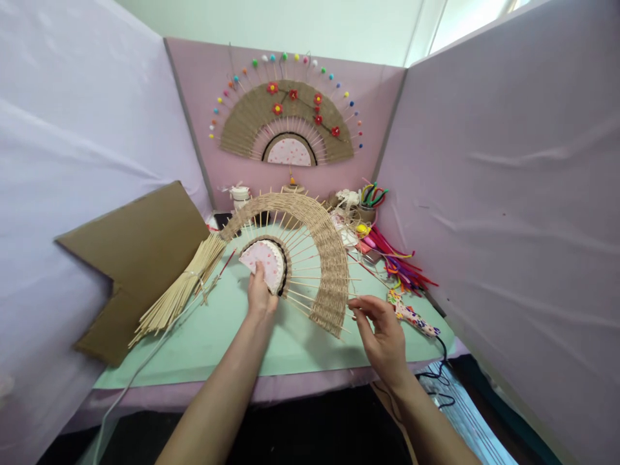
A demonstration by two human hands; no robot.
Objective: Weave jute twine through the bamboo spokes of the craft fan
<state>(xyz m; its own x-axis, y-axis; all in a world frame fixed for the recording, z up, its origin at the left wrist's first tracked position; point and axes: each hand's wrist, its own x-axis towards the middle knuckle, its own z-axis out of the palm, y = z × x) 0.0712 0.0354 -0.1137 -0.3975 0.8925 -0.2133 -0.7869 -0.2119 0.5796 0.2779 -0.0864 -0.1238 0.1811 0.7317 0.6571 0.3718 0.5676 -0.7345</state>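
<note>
A half-round woven fan (325, 258) made of thin sticks and tan twine lies on the green mat (227, 336). Its pink dotted centre piece (265, 260) has a dark trim. My left hand (260, 297) grips the fan at that pink centre, fingers closed on its lower edge. To the right, my right hand (382, 332) hovers beside the woven band's lower end, thumb and fingers pinched near the stick tips; what they hold, if anything, is too small to make out.
A bundle of bamboo sticks (181, 289) and a brown cardboard sheet (138, 258) lie left. Pipe cleaners (400, 261), a pot (367, 210) and a patterned glue gun (413, 316) with a black cord sit right. A finished fan (289, 119) hangs on the pink back wall.
</note>
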